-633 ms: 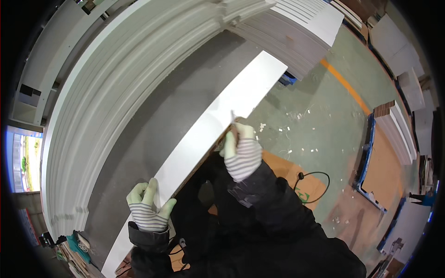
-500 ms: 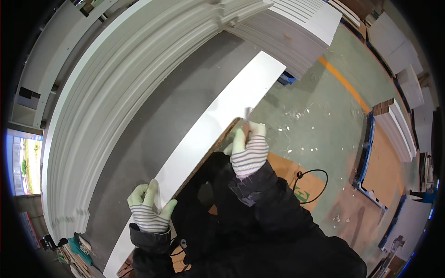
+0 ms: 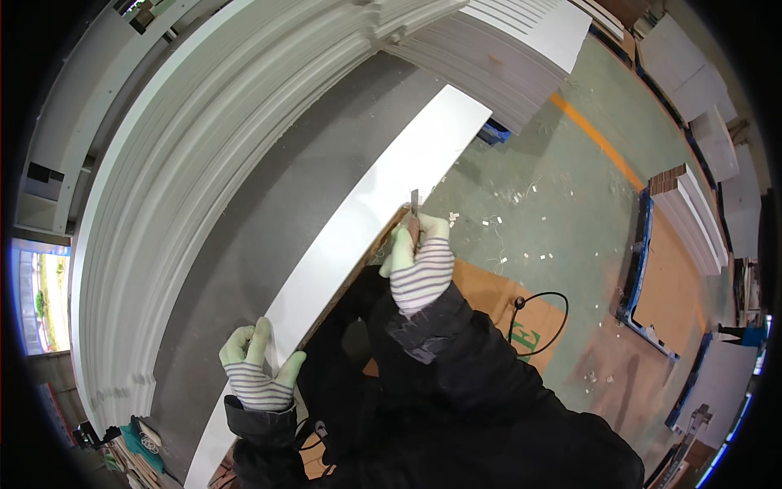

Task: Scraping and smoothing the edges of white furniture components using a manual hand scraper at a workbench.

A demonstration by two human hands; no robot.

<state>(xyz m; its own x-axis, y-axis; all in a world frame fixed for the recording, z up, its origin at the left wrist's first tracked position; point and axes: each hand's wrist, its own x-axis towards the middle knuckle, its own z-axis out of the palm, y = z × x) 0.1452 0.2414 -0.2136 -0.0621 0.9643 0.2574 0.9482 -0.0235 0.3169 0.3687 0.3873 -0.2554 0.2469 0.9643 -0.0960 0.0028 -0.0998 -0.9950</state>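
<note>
Board [image 3: 338, 253] is held across by left grip [image 3: 257, 371]; at its right edge, right grip [image 3: 419, 262] grasps bladed tool [image 3: 415, 217].

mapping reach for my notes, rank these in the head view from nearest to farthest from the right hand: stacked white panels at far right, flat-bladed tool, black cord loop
From the right hand:
1. flat-bladed tool, held in its fingers
2. black cord loop, to the lower right
3. stacked white panels, far right
</note>
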